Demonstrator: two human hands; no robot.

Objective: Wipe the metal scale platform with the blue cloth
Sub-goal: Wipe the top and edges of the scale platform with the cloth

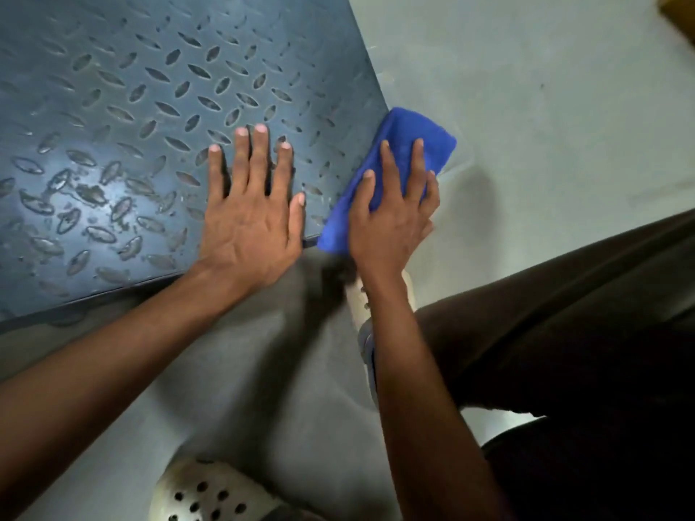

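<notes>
The metal scale platform [143, 107] is a dark blue-grey plate with a raised diamond tread, filling the upper left. My left hand [250, 216] lies flat on it near its front right corner, fingers spread, holding nothing. The blue cloth [404, 141], folded into a pad, lies over the platform's right edge and hangs partly onto the floor. My right hand [391, 220] presses down on the cloth with fingers spread over it and the thumb at its left side.
Grey concrete floor [545, 107] surrounds the platform. My dark-trousered knee [583, 314] fills the lower right. A white perforated clog [203, 494] is at the bottom, another white shoe [366, 332] under my right forearm. A brown object's corner [680, 9] shows top right.
</notes>
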